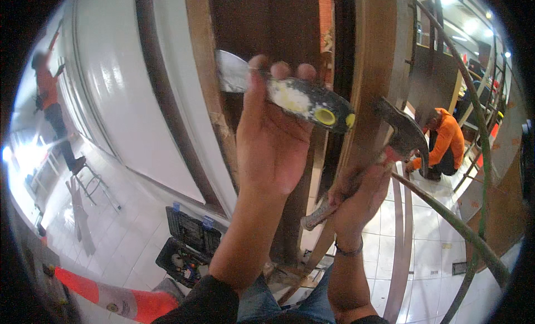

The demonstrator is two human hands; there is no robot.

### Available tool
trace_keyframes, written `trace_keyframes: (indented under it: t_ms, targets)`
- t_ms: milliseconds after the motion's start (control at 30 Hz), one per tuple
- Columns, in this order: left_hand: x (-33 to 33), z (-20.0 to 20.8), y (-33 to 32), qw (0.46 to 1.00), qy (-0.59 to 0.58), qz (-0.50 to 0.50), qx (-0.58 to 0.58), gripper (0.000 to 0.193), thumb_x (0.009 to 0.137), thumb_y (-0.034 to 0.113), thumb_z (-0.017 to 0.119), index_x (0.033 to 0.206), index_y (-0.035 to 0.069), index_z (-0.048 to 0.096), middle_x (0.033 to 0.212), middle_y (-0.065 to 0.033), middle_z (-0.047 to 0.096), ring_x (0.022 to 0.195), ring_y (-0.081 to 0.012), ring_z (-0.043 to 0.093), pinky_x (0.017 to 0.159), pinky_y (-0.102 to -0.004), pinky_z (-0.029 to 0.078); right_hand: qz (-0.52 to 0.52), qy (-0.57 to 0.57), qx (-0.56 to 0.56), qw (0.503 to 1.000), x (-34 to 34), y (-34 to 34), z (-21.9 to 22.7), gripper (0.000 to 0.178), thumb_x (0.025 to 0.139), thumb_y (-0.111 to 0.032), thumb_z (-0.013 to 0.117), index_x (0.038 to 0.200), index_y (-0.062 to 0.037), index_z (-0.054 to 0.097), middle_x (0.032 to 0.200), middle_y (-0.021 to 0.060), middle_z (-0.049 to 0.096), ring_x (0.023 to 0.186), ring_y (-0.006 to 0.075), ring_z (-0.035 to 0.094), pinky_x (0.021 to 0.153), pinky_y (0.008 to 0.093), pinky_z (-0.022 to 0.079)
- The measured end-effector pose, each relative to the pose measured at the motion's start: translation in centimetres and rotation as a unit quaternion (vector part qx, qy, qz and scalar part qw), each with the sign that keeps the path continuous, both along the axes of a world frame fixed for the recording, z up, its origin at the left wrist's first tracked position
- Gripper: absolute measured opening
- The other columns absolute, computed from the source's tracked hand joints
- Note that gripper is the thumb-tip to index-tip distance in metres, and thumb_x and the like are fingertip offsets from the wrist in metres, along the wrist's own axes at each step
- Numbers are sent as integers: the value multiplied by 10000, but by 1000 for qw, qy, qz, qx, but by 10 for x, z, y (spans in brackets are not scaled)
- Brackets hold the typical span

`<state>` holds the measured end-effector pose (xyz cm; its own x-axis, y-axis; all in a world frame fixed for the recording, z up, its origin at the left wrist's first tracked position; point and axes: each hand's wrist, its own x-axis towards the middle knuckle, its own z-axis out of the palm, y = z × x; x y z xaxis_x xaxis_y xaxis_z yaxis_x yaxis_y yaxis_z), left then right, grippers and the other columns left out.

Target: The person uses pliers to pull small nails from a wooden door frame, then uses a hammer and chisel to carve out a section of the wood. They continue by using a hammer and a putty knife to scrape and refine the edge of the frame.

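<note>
My left hand [273,145] is raised in front of a brown wooden frame [202,51], its fingers wrapped round a putty knife [298,98]. The black handle has yellow parts and whitish smears, and points right; its metal blade points left against the frame's edge, though I cannot tell whether it touches. Lower and to the right, my right hand [365,198] grips a claw hammer [402,129] close below its dark head. The hammer's grip end sticks out at the lower left of that hand. The hammer head is apart from the putty knife.
An open dark toolbox [186,248] stands on the tiled floor. Near it lies an orange and white traffic cone [111,296]. Green scaffold bars [446,218] cross the right side. One person [446,140] crouches at right; another [53,95] stands on a stool at left.
</note>
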<state>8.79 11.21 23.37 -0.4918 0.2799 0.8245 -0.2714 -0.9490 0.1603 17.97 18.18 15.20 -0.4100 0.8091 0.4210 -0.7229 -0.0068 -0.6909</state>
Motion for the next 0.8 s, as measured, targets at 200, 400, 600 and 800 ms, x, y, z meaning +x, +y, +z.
trace_keyframes:
  t_ms: [200, 400, 600, 800]
  targets:
    - [9, -3, -20, 999, -26, -1, -32, 261, 999, 289, 471, 1224, 157, 470, 1025, -17, 583, 1112, -246, 564, 966, -446, 479, 19, 30, 105, 994, -4, 10, -6, 276, 1026, -341, 371, 1095, -78, 420, 657, 19, 472, 443, 54, 408, 350, 204, 349]
    - [8, -4, -29, 985, -17, -173, 19, 247, 1015, 259, 435, 1209, 112, 475, 1012, -20, 574, 1062, -218, 576, 943, -463, 498, -44, 11, 74, 996, -6, 5, 3, 386, 1016, -459, 362, 949, -82, 404, 559, 7, 384, 379, 70, 355, 318, 218, 301]
    - [5, 0, -46, 955, -41, -295, -17, 263, 1032, 248, 370, 1213, 94, 484, 1033, -38, 578, 1073, -224, 585, 978, -478, 481, 2, -5, 72, 997, -2, 5, 0, 420, 1003, -484, 381, 976, -66, 410, 551, 18, 392, 369, 79, 373, 319, 222, 311]
    - [13, -7, -14, 998, -32, -54, -25, 293, 1009, 253, 445, 1283, 150, 458, 1130, -39, 573, 1152, -244, 540, 980, -462, 480, -20, 11, 60, 998, -9, 5, 0, 401, 1011, -466, 369, 991, -68, 412, 550, 25, 400, 338, 85, 353, 296, 220, 282]
